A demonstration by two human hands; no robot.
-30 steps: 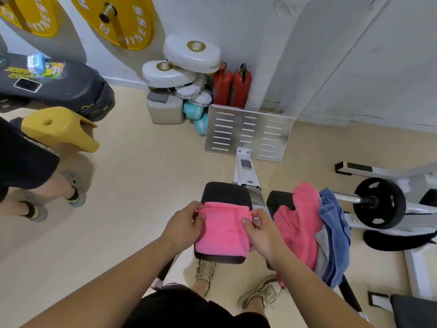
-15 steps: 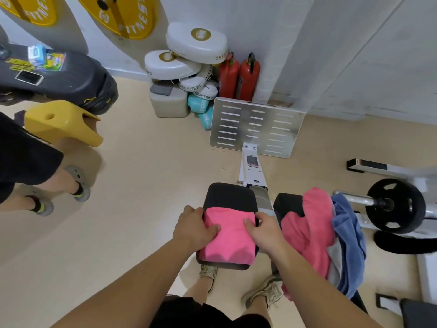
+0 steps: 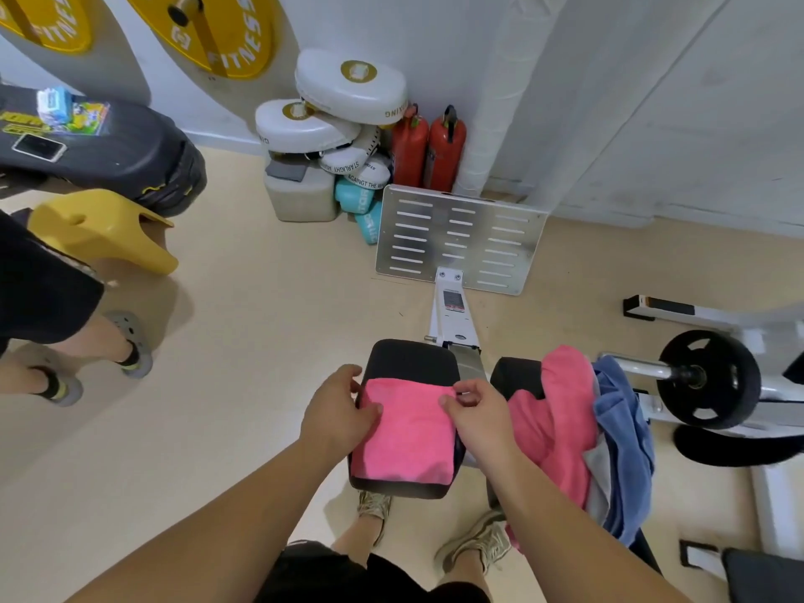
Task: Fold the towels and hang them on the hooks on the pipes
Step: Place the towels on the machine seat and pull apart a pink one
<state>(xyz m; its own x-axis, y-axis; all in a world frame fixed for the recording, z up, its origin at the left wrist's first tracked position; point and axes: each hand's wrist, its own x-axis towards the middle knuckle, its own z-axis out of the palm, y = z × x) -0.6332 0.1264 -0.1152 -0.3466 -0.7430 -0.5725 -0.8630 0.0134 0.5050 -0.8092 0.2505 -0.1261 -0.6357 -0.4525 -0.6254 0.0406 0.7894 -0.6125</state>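
A folded pink towel [image 3: 404,433] lies flat on a black padded seat [image 3: 413,359]. My left hand [image 3: 339,411] rests on the towel's left edge, thumb on the cloth. My right hand [image 3: 478,411] pinches the towel's far right corner between thumb and fingers. A heap of unfolded towels hangs over the second black pad to the right: a pink one [image 3: 557,411], a blue one [image 3: 622,433] and a grey one [image 3: 602,463]. No hooks or hanging pipes are in view.
A metal footplate [image 3: 461,237] stands ahead of the seats. Boxing pads [image 3: 348,93] and two red extinguishers [image 3: 430,145] sit by the wall. A barbell plate [image 3: 707,378] lies right. Another person's legs [image 3: 87,341] and a yellow stool [image 3: 104,228] are left.
My hands have slid along the pink towel on the seat. The right hand now pinches the far right corner, and the left thumb rests on the left edge.
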